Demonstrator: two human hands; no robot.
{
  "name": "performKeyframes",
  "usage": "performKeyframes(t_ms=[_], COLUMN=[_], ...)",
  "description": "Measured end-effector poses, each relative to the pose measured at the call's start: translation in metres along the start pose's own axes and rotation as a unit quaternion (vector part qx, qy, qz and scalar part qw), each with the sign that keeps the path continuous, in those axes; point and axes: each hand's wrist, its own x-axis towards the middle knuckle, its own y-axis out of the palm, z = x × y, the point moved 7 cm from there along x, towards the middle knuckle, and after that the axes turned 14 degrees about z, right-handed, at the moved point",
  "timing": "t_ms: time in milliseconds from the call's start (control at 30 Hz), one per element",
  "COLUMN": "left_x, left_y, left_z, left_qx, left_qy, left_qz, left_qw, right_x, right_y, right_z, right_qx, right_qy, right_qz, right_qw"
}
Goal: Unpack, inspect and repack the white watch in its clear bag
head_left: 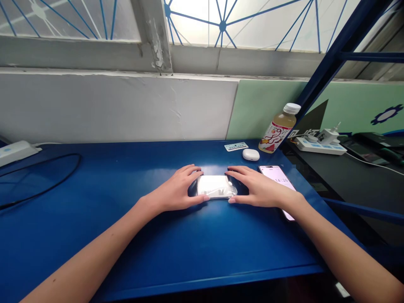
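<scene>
Head view: two bare hands face each other over a blue bench [221,248]; a white packet in clear wrap [214,185] sits between them.
Packet: flat on the bench, long side running left to right; its ends are partly hidden by the hands; shiny creases show along its near side.
Left hand [179,189]: curved wide around the packet's left end; thumb at the near edge, fingers past the far edge; whether it presses, I cannot tell.
Right hand [261,189]: also wide, around the right end; thumb tip just by the near edge, fingers near the far right corner; contact is hard to tell.
Phone [271,170]: face up, screen lit; partly covered by the right wrist.
Far right of bench: a small white case [251,155] just in front of a card [236,146]; a drink bottle [277,130] with a white cap beside them, near a blue post [328,63].
Left of bench: a black cable [80,159] in a loop; a white power strip [17,153] behind it.
</scene>
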Motion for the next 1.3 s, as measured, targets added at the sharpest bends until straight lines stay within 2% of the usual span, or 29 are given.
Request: performKeyframes(t_ms=[200,433,867,1067,1300], left_x=[-0.003,-0.003,-0.003,-0.004,0.003], left_y=[-0.005,-0.006,-0.006,-0.004,0.011], left_z=[0.007,0.012,0.010,0.001,-0.010], left_qx=[0.002,-0.015,-0.001,0.023,0.025], left_qy=[-0.002,0.004,0.000,0.011,-0.015], left_qz=[0.038,0.029,0.037,0.021,-0.022], left_qw=[0.999,0.999,0.999,0.999,0.999], right_x=[0.001,-0.001,0.000,0.003,0.009], right_y=[0.000,-0.003,0.000,-0.002,0.002], right_z=[0.000,0.001,0.001,0.012,0.025], right_qx=[0.011,0.027,-0.002,-0.015,-0.011], right_qy=[0.009,-0.007,0.008,0.002,-0.012], right_qz=[0.009,-0.016,-0.001,-0.033,-0.102], right_qw=[1.000,0.999,1.000,0.999,0.995])
